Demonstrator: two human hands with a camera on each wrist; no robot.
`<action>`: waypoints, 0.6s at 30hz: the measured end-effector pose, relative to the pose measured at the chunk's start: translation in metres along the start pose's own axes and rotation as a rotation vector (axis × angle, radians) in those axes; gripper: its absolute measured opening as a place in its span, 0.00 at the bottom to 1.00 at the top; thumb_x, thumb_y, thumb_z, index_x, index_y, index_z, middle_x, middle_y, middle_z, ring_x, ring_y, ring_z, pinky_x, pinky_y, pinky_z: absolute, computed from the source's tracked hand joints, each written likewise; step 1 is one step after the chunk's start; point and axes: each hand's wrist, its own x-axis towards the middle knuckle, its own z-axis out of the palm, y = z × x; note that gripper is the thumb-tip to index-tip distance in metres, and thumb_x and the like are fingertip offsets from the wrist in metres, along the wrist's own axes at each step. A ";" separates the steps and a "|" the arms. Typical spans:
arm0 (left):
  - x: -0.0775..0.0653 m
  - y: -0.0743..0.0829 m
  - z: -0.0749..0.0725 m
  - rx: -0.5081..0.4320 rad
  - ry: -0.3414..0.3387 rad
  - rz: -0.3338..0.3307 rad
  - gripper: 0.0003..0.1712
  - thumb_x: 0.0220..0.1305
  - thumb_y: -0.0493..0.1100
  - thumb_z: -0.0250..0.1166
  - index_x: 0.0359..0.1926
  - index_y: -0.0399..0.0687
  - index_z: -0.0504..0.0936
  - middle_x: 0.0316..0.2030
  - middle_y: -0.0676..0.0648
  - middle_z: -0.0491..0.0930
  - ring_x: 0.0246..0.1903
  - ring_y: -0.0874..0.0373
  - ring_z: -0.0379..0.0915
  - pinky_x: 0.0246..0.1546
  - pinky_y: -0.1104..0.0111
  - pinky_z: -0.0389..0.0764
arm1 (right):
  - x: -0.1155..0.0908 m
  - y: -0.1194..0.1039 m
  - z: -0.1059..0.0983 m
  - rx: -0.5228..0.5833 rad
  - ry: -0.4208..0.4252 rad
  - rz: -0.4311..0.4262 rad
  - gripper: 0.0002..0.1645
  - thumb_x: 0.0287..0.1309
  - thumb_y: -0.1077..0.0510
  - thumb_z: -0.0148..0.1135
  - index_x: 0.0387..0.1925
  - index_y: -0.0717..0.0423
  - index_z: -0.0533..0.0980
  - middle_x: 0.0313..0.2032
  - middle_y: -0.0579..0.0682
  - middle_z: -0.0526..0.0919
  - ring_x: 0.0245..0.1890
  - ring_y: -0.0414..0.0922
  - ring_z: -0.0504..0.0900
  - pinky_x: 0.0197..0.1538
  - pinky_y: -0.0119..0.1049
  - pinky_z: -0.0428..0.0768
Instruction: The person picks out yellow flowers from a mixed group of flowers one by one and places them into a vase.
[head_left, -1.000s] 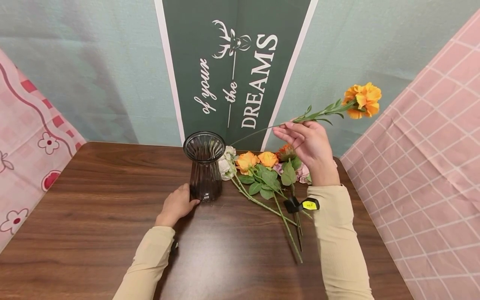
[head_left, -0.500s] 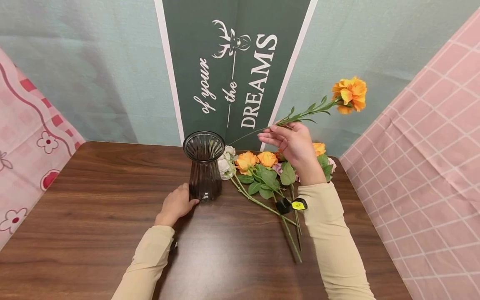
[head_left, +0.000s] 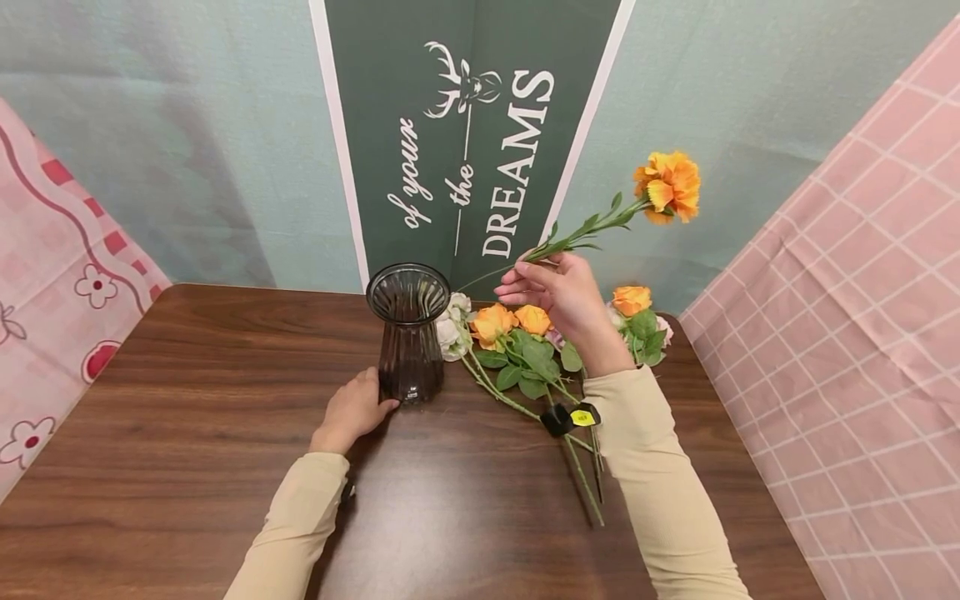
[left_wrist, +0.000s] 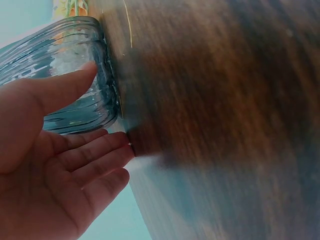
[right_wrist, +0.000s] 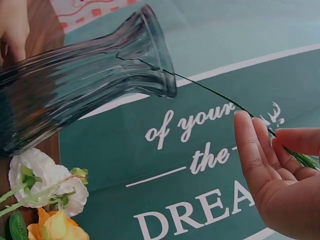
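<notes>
Right hand (head_left: 566,292) pinching a flower stem (head_left: 577,237), its tip at the vase (head_left: 408,333) rim; left hand (head_left: 352,410), fingers relaxed, should keep bracing the base.

Left hand (head_left: 352,410): low, palm turned inward, fingers (left_wrist: 95,150) straight and relaxed.
Right hand (head_left: 561,290): raised, thumb and fingers (right_wrist: 255,150) apparently pinching, the contact partly hidden.
Arms: both in beige sleeves (head_left: 660,483), forearms reaching forward.
</notes>
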 end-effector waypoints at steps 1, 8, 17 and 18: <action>0.000 0.000 0.000 -0.001 -0.001 -0.001 0.32 0.58 0.48 0.64 0.52 0.26 0.66 0.46 0.30 0.73 0.43 0.36 0.72 0.40 0.48 0.73 | 0.000 0.001 0.001 -0.013 -0.004 0.003 0.05 0.61 0.70 0.49 0.32 0.67 0.72 0.24 0.58 0.81 0.26 0.50 0.83 0.37 0.43 0.80; 0.000 0.000 0.001 0.000 0.004 0.000 0.32 0.58 0.48 0.64 0.52 0.26 0.66 0.46 0.30 0.73 0.42 0.36 0.72 0.40 0.49 0.73 | 0.003 0.010 0.007 -0.074 -0.049 0.014 0.04 0.61 0.69 0.51 0.34 0.69 0.72 0.25 0.59 0.81 0.26 0.50 0.83 0.38 0.46 0.80; -0.001 0.001 0.000 -0.002 -0.009 0.000 0.34 0.58 0.48 0.64 0.53 0.25 0.65 0.48 0.29 0.72 0.45 0.36 0.71 0.42 0.49 0.72 | 0.008 0.019 0.014 -0.113 -0.080 0.032 0.05 0.61 0.69 0.51 0.36 0.69 0.72 0.24 0.57 0.81 0.25 0.49 0.83 0.35 0.44 0.81; -0.001 0.001 0.000 -0.002 -0.009 0.000 0.34 0.58 0.48 0.64 0.53 0.25 0.65 0.48 0.29 0.72 0.45 0.36 0.71 0.42 0.49 0.72 | 0.008 0.020 0.015 -0.113 -0.085 0.033 0.05 0.61 0.69 0.51 0.36 0.69 0.72 0.24 0.57 0.81 0.24 0.49 0.83 0.34 0.43 0.81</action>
